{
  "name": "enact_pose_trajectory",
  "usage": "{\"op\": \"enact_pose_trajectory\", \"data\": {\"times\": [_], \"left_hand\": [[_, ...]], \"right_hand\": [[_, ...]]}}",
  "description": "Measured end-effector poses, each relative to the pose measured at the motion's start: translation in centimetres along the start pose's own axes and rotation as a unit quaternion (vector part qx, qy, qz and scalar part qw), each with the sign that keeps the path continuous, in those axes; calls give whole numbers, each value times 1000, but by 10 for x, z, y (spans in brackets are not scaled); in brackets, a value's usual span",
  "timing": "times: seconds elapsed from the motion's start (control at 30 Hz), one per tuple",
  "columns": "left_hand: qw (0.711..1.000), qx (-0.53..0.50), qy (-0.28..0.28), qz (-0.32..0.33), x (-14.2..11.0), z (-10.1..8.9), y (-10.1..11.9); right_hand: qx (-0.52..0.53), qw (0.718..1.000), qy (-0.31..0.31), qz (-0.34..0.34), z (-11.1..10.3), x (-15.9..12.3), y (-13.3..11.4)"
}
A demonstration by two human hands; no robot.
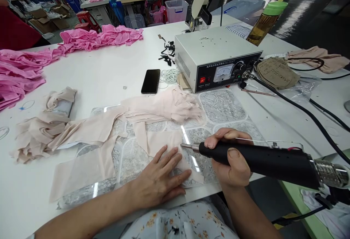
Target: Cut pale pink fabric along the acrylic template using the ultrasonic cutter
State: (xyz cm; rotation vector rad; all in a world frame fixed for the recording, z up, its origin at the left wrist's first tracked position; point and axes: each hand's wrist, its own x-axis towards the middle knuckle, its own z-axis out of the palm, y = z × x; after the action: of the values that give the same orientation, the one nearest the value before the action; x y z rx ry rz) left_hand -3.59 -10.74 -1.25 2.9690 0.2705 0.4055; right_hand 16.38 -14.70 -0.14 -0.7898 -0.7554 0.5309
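My left hand (161, 179) lies flat, fingers spread, pressing a pale pink fabric piece (164, 142) onto a patterned glass plate (221, 106) on the white table. My right hand (232, 159) is wrapped around a black handheld cutting tool (262, 160). Its metal tip (187, 146) touches the fabric edge just right of my left fingers. A thick black cable (300, 109) runs from the tool's rear to a white control box (216, 58).
More pale pink pieces (164, 108) are heaped beyond my hands and at left (41, 129). A black phone (151, 81), white cord coils (170, 75), bright pink garments (90, 38), a green-capped bottle (266, 22) and beige fabric (276, 72) lie around. The table's edge is near me.
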Motion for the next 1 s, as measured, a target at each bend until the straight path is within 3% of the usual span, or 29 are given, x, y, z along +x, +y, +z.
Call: {"op": "enact_pose_trajectory", "data": {"times": [0.37,0.7,1.0], "left_hand": [[1000,-8,-9,-8,0,0,1],[1000,-25,-3,7,3,-1,-3],[1000,-22,-10,9,4,-1,-4]], "right_hand": [[11,1000,-11,22,-6,1,-14],[26,999,-20,8,-2,0,-1],[30,1000,-6,6,-3,1,-5]]}}
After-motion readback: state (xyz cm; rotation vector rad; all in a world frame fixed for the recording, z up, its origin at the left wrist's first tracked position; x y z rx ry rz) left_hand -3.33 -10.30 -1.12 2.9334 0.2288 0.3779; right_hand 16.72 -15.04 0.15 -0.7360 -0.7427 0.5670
